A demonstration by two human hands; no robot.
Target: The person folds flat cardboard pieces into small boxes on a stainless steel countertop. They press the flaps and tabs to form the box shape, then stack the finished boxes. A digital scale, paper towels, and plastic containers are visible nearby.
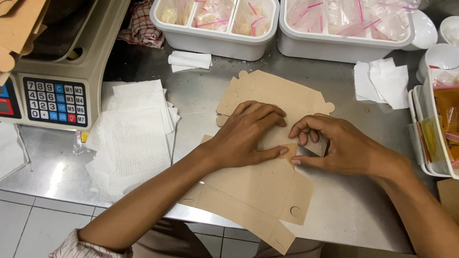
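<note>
your left hand [248, 136] lies flat, palm down, fingers spread a little, pressing on the flat brown cardboard box blank [267, 181] in the middle of the steel counter [354, 205]. the thumb stretches right along a small folded flap [289, 150]

your right hand [342, 145] comes in from the right edge, fingers curled, thumb and forefinger pinching that same flap where the two thumbs nearly meet

the blank runs slantwise: its far end with rounded tabs points toward the back of the counter, its near end hangs over the front edge above the tiled floor [28, 220]

left of the blank, a loose pile of white paper napkins [134, 134] sits near the front left part of the counter. beyond it, at the left edge, a weighing scale [52, 91] with a keypad

at the back edge, two white plastic bins [215, 28] hold small zip bags with pink seals. a folded napkin [189, 60] lies just in front of the left bin

more white napkins [382, 83] lie toward the back right. at the right edge a white tray [440, 124] holds orange and yellow sachets, with white bowls [442, 55] behind it
</note>
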